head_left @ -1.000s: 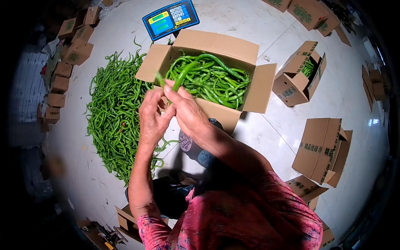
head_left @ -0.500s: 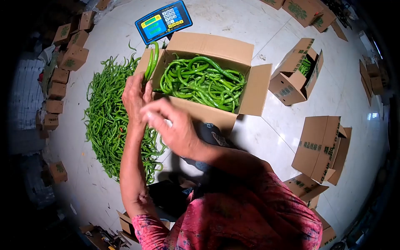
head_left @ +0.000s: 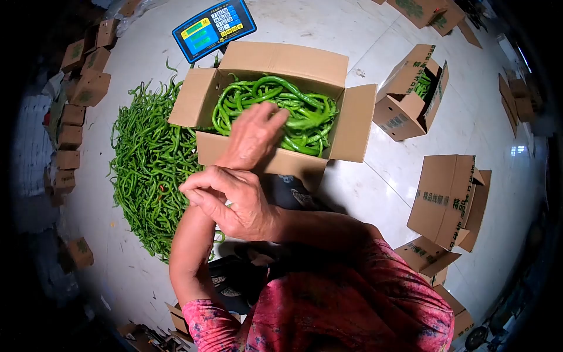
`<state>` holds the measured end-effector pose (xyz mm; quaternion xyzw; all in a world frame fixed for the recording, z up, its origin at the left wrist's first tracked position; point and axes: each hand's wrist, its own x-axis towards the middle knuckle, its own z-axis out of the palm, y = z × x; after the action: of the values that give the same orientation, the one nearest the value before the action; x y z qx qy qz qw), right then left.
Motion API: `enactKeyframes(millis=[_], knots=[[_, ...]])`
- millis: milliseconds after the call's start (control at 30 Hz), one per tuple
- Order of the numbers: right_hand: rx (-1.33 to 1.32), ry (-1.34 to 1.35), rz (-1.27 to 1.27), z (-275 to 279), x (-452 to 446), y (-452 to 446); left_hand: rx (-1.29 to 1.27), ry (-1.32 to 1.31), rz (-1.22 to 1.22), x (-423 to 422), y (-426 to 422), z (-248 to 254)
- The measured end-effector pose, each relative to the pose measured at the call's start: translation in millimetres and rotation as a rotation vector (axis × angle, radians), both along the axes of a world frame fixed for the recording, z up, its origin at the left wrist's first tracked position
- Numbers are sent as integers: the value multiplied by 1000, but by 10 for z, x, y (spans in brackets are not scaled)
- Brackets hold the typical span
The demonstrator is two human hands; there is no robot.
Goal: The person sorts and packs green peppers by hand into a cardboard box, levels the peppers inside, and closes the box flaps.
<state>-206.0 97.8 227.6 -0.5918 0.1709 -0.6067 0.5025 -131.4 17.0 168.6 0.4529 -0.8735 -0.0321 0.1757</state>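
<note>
My left hand [head_left: 255, 130] reaches over the near side of an open cardboard box [head_left: 264, 158], its fingers apart just above the green chili peppers [head_left: 275, 88] inside. Right beside those fingers, some peppers look smeared by motion. My right hand [head_left: 237, 202] is closed, thumb against bent fingers, and crosses over my left forearm. A small whitish spot shows by its palm, too little to name. Left of the box, a large heap of green chili peppers [head_left: 152, 170] spreads over the floor, with a reddish one among them.
Behind the box stands a blue scale display [head_left: 214, 26] with a keypad. To the right are a box holding peppers [head_left: 404, 111] and a folded carton [head_left: 443, 199]. More cartons [head_left: 91, 82] line the left side of the tiled floor.
My left hand has swung from the box's left flap, where it held long green peppers upright, to above the box's contents. My right hand has moved slightly lower. The view has shifted a little.
</note>
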Motion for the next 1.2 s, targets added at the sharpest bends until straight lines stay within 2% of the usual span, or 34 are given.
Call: enactKeyframes(millis=[67,133,333,433,533,567,600,633,667,700,733,800,833,967,1033,1100,1167,1200], knots=[[52,-4,28,13,11,8,117,89,-30,-30,73,-159],[6,11,14,-1,9,-6,222,54,8,45,125,-239],[-3,33,34,-39,79,6,217,326,153,497,460,-283],[-5,30,30,-47,156,54,303,307,222,687,667,-329],[39,131,65,-47,161,78,700,1047,304,584,946,-252],[-6,244,47,-33,128,54,808,1307,341,572,1079,-211],[176,225,170,-29,143,100,686,1129,317,696,1196,-237],[166,188,207,-34,132,102,553,956,308,818,1316,-259],[318,223,314,9,113,106,243,318,242,1058,1390,-342],[574,160,381,62,138,140,470,241,356,1153,1502,-145],[445,224,307,72,118,106,527,241,363,1238,1625,-44],[390,243,285,-32,151,52,556,373,456,1554,1946,-117],[363,207,240,-16,200,77,626,347,525,1695,2099,-26],[346,394,333,14,283,130,599,516,931,2489,3013,-272],[329,495,426,56,339,177,562,679,1147,2791,3555,-496],[158,616,497,112,407,221,481,823,1306,2960,4090,-801],[-43,750,544,281,515,307,437,994,1378,3124,4711,-1520],[-140,745,611,328,571,334,453,1088,1451,3058,4933,-1695]])
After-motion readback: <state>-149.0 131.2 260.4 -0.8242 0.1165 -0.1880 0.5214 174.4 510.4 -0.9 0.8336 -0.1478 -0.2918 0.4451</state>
